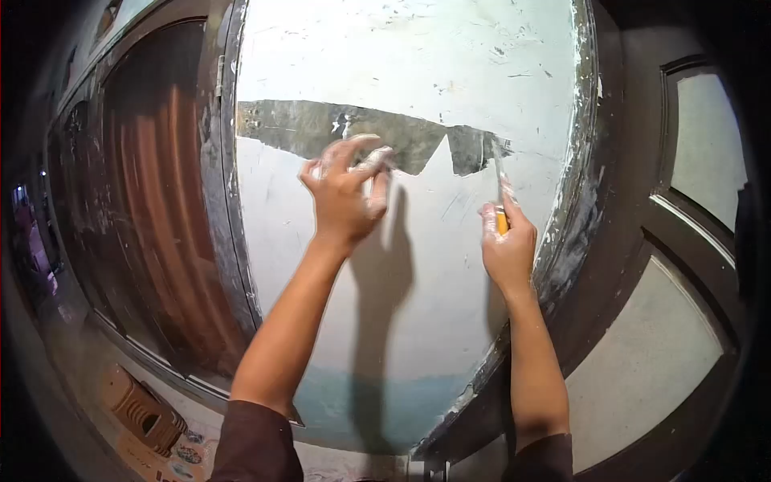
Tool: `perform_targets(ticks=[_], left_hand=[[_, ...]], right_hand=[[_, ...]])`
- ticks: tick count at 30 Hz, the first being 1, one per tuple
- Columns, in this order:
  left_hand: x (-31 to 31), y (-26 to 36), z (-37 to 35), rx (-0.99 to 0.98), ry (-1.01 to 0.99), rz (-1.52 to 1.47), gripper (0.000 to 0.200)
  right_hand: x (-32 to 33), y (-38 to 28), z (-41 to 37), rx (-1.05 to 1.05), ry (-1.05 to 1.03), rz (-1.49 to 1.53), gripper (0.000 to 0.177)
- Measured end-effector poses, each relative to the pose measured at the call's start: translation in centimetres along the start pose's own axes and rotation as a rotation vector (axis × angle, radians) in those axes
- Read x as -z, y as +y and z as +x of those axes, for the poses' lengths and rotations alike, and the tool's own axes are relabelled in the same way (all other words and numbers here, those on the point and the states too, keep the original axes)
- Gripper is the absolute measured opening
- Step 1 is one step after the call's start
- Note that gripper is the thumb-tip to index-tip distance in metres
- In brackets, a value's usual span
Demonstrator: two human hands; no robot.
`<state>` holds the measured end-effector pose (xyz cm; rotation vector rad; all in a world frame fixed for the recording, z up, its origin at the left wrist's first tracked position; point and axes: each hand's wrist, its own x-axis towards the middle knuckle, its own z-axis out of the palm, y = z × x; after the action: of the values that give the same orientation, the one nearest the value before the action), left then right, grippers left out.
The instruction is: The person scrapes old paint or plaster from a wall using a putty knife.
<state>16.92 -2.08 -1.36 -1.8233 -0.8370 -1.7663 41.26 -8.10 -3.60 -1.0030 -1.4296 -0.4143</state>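
A white panel fills the middle, crossed near its upper part by a bare grey-brown strip with jagged edges. My left hand is raised at the strip's lower edge, fingers curled and smeared with white; whether anything small is between them cannot be made out. Further right, my right hand is closed round a scraper with a yellow handle. Its thin blade points up to the right end of the strip, against the panel.
Left of the panel is a dark frame with a reddish-brown curtain. On the right stands a dark door with pale panels. Brown stools are at the lower left. Teal paint marks the panel's bottom.
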Motion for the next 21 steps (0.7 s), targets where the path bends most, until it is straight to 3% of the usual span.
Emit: perform_targets(ticks=[1, 4, 9, 11, 14, 21], left_hand=[[0.4, -1.2, 0.3, -0.067, 0.016, 0.112, 0.032], [-0.6, -5.2, 0.2, -0.166, 0.073, 0.332, 0.039], [-0.4, -8.2, -1.5, -0.262, -0.031, 0.283, 0.049], [-0.6, -9.0, -2.2, -0.265, -0.045, 0.23, 0.052], [-1.0, -9.6, -2.8, -0.257, -0.034, 0.22, 0.053], [-1.5, -10.1, -2.9, -0.287, 0.042, 0.233, 0.053]], right_hand=[[0.1, -0.3, 0.0, 0.026, 0.076, -0.094, 0.027], [-0.1, 1.3, -1.2, 0.017, 0.051, -0.332, 0.026], [-1.3, 2.8, -2.3, 0.073, 0.013, -0.166, 0.021], [-1.5, 3.2, -2.6, -0.003, -0.058, -0.158, 0.02], [-1.6, 2.0, -2.5, -0.086, -0.131, -0.203, 0.021], [-2.5, 2.4, -2.5, -0.043, -0.091, -0.239, 0.022]])
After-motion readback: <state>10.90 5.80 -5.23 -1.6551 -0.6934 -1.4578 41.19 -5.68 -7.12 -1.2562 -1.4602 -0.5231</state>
